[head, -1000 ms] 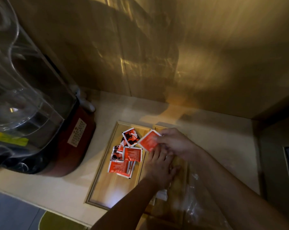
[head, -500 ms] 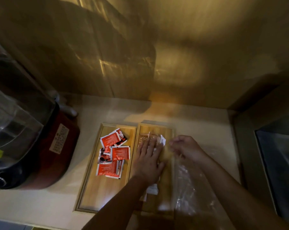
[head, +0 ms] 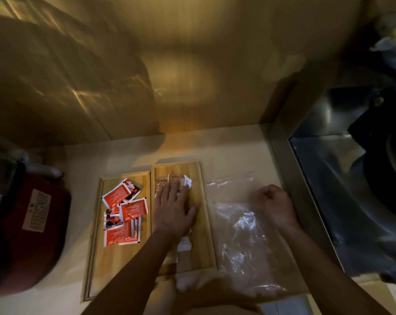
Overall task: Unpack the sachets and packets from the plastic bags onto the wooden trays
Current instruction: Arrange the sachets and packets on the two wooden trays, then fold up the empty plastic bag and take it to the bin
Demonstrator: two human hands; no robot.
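Two wooden trays lie side by side on the counter. The left tray (head: 97, 253) holds several red sachets (head: 125, 212) in a loose pile. On the right tray (head: 204, 223), my left hand (head: 173, 210) lies flat, fingers spread, over pale packets (head: 185, 180) that poke out past its fingertips and near its wrist. My right hand (head: 275, 205) is on the counter to the right, fingers curled on the top edge of a clear plastic bag (head: 244, 242) that lies beside the right tray. What the bag holds cannot be made out.
A dark red appliance (head: 31, 226) with a white label stands at the left. A wall closes the back. A metal sink (head: 342, 189) with dark cookware lies to the right, behind a raised edge. Another plastic bag (head: 229, 180) lies flat behind my right hand.
My right hand dropped a red sachet on the left tray, then moved right onto the plastic bag. My left hand stayed flat on the right tray. The camera swung right.
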